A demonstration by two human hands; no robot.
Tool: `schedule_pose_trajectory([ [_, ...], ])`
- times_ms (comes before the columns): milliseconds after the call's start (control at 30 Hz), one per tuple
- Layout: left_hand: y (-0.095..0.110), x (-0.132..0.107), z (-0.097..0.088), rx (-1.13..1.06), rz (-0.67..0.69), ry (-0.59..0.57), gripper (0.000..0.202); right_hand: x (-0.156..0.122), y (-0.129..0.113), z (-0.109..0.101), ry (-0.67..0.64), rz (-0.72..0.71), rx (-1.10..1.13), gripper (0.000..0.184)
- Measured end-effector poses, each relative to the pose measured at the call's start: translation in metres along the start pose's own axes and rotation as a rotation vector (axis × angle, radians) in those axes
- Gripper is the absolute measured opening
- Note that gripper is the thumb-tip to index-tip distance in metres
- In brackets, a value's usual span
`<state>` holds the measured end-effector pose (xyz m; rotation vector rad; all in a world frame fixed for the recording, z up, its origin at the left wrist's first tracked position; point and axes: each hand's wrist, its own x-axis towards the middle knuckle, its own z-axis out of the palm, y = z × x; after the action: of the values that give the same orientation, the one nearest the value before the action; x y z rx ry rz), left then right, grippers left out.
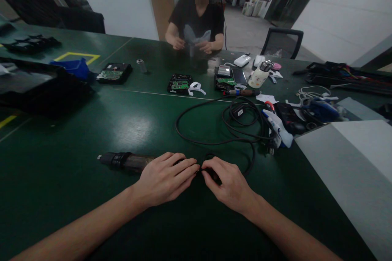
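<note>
An electric screwdriver (134,162) with a dark body lies on the green table, its bit end pointing left. My left hand (171,175) is wrapped over its rear part, fingers closed around it. At that rear end, my right hand (226,179) pinches the black cable (214,143) close to where it meets the tool. The fingertips of both hands nearly touch, and the joint between cable and screwdriver is mostly hidden by them. Behind my hands the cable spreads in loops, with a white-labelled block (239,111) among the coils.
Opened devices with green circuit boards (180,85) stand along the table's middle. A pen cup (257,76), a second screwdriver (241,92) and a blue-white tool (277,128) are to the right, beside a grey panel (346,151). Across the table sits a person (199,20) holding something pale.
</note>
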<state>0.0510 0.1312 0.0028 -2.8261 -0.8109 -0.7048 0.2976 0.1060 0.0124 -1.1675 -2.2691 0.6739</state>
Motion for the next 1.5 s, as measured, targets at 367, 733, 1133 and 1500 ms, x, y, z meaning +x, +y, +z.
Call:
schedule_pose_trajectory([
  [367,0.0014,0.0020,-0.0021,-0.008,-0.004,0.000,0.027,0.0002,0.0004,0.0006,-0.011,0.006,-0.008,0.010],
  [733,0.0010,0.0022,-0.0009,-0.007,-0.008,0.005,0.024,0.0008,-0.0002,-0.0011,-0.005,-0.009,-0.011,0.010],
  [1133,0.0007,0.0031,-0.0018,0.003,-0.034,0.008,0.023,0.0008,-0.0001,-0.0008,-0.001,-0.006,-0.004,0.011],
  [1500,0.0019,0.0050,-0.0034,0.003,-0.058,-0.009,0.022,0.0000,0.0016,0.0017,0.045,-0.013,0.015,0.011],
])
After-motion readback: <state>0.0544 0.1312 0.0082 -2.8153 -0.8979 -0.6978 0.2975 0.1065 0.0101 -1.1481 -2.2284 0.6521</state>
